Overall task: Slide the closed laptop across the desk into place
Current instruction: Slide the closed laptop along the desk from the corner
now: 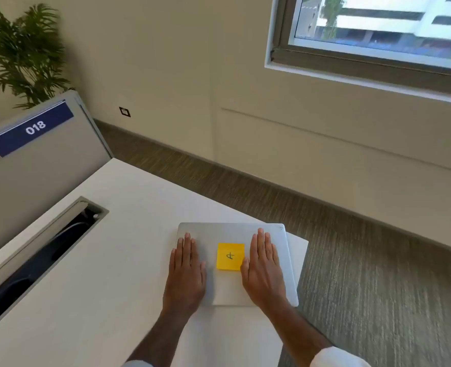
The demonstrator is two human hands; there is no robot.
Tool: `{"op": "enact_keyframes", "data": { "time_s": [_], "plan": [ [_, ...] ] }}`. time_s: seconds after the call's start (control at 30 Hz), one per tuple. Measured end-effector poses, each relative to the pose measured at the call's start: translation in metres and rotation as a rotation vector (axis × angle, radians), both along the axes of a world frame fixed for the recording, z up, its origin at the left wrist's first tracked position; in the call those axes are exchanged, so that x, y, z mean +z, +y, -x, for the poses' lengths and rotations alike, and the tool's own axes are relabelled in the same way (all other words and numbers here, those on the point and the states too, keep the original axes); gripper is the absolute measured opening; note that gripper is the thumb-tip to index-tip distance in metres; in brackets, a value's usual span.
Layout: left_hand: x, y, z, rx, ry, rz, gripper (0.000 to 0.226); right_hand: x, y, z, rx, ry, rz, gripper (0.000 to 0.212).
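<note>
A closed silver laptop point(232, 234) lies flat on the white desk point(113, 260), at the desk's far right corner, its right edge close to the desk's edge. Its long axis runs left to right across the view. A yellow sticky note point(230, 256) marked with a handwritten letter sits on the lid's middle. The left hand point(186, 271) lies flat on the lid left of the note, fingers straight and together; the right hand point(264, 268) lies flat right of it, likewise. Left of the laptop, an open cable tray point(41, 250) set in the desk holds dark cables.
</note>
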State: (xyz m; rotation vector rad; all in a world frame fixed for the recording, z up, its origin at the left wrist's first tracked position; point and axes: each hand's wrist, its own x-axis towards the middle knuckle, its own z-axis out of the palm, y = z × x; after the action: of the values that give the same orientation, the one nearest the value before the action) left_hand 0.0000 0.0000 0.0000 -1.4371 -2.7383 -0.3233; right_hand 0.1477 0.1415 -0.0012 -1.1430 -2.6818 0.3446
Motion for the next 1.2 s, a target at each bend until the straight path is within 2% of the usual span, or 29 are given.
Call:
{"op": "enact_keyframes", "data": {
  "time_s": [0.3, 0.5, 0.77, 1.07, 1.2],
  "plan": [
    [0.002, 0.021, 0.019, 0.077, -0.086, 0.04, 0.068, 0.005, 0.024, -0.02, -0.157, -0.055, -0.006, 0.064],
    [0.004, 0.024, 0.03, 0.155, -0.065, 0.06, 0.057, 0.009, 0.034, -0.03, -0.232, -0.156, 0.031, 0.07],
    [0.009, 0.023, 0.02, 0.253, -0.042, 0.085, 0.046, 0.008, 0.033, -0.028, -0.282, -0.205, 0.035, 0.067],
    [0.018, 0.028, 0.02, 0.395, -0.27, 0.008, 0.052, 0.009, 0.034, -0.02, -0.354, -0.201, 0.061, 0.063],
    [0.015, 0.03, 0.025, 0.435, -0.361, -0.05, 0.058, 0.01, 0.034, -0.015, -0.383, -0.159, 0.109, 0.071]
  ]
}}
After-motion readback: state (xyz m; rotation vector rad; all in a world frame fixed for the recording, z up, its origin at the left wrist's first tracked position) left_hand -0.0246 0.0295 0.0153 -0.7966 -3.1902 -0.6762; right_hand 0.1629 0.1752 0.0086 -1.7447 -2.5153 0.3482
